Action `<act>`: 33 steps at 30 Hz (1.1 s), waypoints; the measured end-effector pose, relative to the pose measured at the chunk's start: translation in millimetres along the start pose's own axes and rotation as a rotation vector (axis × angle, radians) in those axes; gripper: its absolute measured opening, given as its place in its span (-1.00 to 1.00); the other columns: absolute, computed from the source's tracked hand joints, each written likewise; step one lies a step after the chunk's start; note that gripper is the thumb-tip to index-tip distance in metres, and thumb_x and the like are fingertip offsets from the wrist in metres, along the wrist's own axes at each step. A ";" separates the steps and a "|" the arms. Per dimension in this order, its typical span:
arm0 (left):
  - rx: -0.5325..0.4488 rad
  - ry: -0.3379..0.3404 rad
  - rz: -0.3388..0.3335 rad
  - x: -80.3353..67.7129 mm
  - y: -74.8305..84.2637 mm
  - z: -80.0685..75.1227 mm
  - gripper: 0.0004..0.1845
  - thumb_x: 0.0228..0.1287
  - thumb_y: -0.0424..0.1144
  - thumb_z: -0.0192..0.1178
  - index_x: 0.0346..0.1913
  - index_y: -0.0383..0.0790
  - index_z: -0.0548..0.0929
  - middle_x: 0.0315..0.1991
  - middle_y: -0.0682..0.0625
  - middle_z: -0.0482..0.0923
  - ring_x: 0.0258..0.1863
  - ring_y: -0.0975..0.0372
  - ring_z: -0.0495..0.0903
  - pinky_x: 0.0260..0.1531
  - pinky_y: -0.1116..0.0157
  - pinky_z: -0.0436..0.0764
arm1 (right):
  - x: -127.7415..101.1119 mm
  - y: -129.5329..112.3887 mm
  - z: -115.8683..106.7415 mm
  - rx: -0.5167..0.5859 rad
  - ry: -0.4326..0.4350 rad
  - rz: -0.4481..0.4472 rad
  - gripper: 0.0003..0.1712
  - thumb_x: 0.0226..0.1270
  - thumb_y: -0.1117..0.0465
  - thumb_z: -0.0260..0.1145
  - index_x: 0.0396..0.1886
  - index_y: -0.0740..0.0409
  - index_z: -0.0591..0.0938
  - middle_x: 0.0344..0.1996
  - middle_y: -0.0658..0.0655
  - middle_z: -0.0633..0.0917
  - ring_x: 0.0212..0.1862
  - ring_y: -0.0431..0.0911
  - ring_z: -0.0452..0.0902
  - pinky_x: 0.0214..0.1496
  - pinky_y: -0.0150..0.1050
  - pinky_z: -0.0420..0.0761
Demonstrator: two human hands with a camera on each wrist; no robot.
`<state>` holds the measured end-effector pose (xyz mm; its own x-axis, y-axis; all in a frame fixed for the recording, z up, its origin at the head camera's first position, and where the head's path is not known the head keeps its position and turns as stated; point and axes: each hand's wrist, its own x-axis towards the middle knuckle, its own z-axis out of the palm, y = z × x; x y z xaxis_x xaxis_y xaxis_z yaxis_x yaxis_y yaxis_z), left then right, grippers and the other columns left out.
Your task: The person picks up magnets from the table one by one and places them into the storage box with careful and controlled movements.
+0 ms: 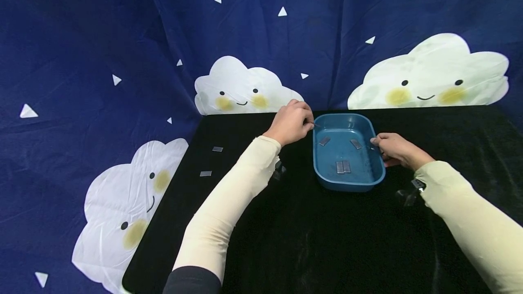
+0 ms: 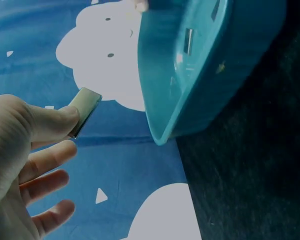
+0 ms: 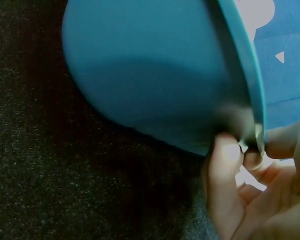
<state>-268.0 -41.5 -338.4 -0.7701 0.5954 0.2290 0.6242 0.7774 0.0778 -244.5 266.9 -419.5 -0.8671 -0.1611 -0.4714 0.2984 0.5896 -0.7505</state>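
Between thumb and forefinger, my left hand (image 1: 291, 121) pinches a small flat rectangular metallic piece (image 2: 85, 107); its other fingers are spread. It is at the left rim of a blue plastic basin (image 1: 349, 187), with the piece close to that rim in the head view. Several similar rectangular pieces (image 1: 340, 167) lie on the basin's floor, two of them side by side near the front. On the opposite side my right hand (image 1: 398, 149) grips the basin's right rim, thumb and fingers on either side of the wall (image 3: 155, 90).
Two more rectangular pieces, one farther back (image 1: 218, 149) and one nearer (image 1: 206, 173), lie apart on the black tabletop (image 1: 327, 239), left of the basin. Behind and to the left hangs a dark blue cloth (image 1: 253, 26) printed with white clouds and triangles.
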 end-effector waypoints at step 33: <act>0.098 -0.139 -0.058 29.8 15.5 11.0 -0.83 0.36 -0.07 0.22 -0.26 0.02 0.78 -0.14 0.12 0.64 -0.10 0.22 0.48 -0.12 0.25 0.56 | 2.1 6.7 -4.2 0.045 -0.063 0.014 -0.64 0.61 -0.04 -0.18 -0.08 0.13 0.39 -0.27 0.07 0.55 -0.30 -0.13 0.60 -0.26 -0.27 0.68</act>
<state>-282.8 -9.6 -341.1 -0.8193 0.5662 0.0900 0.5678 0.8231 -0.0094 -246.0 273.8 -423.6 -0.8365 -0.2032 -0.5089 0.3292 0.5561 -0.7631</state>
